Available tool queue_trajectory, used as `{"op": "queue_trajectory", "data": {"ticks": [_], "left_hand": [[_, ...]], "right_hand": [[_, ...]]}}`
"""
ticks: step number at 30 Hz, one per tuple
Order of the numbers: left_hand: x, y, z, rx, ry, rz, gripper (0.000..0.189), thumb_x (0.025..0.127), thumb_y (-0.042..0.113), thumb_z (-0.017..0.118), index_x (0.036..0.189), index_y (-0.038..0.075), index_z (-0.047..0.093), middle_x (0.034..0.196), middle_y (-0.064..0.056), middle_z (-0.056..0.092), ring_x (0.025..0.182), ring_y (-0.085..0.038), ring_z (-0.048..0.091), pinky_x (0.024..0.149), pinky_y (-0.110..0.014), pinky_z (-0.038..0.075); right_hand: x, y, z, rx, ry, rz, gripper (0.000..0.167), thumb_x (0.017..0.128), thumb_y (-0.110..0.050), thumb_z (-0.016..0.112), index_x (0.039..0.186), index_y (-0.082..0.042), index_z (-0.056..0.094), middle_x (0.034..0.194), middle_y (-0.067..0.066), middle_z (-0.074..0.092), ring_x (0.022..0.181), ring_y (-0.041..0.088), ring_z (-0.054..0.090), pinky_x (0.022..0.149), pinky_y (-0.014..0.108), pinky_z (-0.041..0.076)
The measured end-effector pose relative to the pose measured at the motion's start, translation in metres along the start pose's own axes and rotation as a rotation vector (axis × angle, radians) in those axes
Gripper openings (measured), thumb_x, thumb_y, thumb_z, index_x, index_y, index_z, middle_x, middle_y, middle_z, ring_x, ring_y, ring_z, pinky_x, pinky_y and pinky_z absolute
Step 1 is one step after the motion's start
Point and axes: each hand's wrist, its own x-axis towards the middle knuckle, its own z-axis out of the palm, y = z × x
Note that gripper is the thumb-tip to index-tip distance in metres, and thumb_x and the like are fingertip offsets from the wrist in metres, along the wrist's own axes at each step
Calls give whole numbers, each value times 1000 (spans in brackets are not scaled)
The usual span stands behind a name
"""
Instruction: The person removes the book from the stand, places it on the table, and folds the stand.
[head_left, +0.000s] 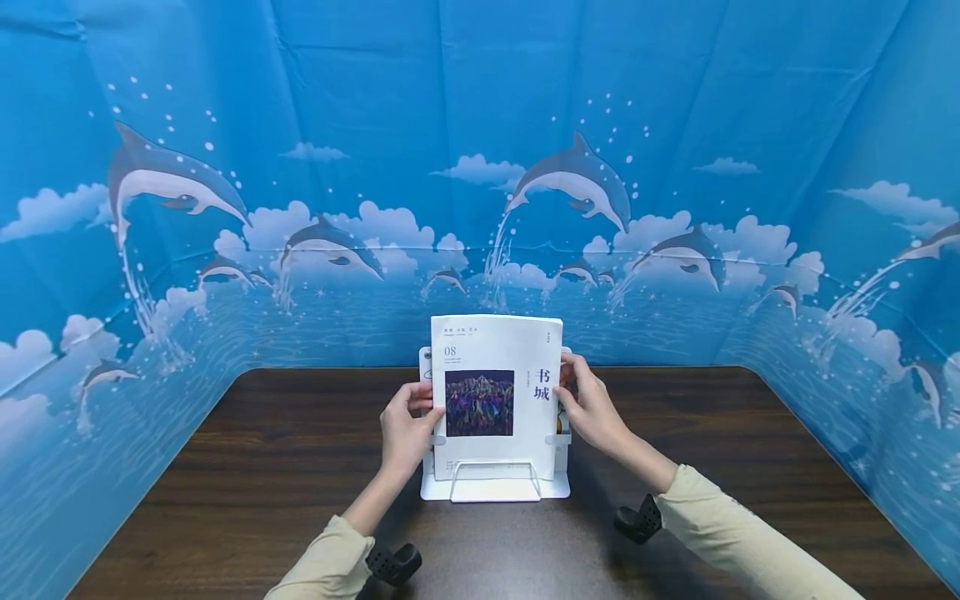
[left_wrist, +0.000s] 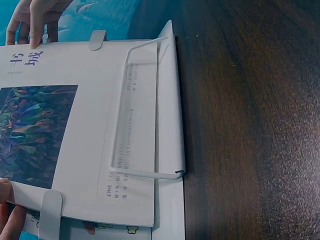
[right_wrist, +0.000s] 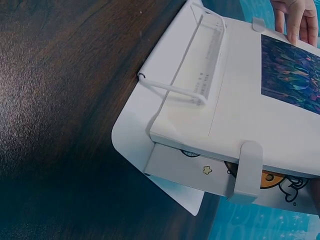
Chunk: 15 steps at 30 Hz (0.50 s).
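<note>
A white paperback book with a dark, colourful square picture on its cover stands upright, leaning back slightly, on a white book stand. A wire holder crosses the bottom of the cover, and a white clip laps over each side edge. My left hand grips the book's left edge, thumb at the front. At the right edge my right hand pinches the book, its thumb by the cover. Part of the fingers on both hands is hidden behind the book and stand.
The stand is on a dark wood-grain table. Behind and at both sides hangs a blue curtain printed with dolphins and clouds. A black device sits at the left wrist, another at the right. Cartoon drawings decorate the stand's back plate.
</note>
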Motion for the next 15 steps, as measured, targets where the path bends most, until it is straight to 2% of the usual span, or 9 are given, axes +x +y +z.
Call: {"op": "queue_trajectory", "data": {"ticks": [9,15], "left_hand": [[7,5,-2,-43,-13,-17,32,68,-10,71,98,-5,60,92,-18,65,77,-28,63,72,-44,51],[14,13,-4,-46,-1,-27,32,68,-10,72,98,-5,61,92,-18,65,77,-27,63,70,-41,52]], "right_hand": [[3,0,-2,-22,-3,-18,42,84,17,48,123,13,35,90,22,53,77,29,53,59,27,45],[11,-4,-6,9,18,-13,39,84,17,47,122,13,37,91,23,54,80,31,53,60,30,44]]}}
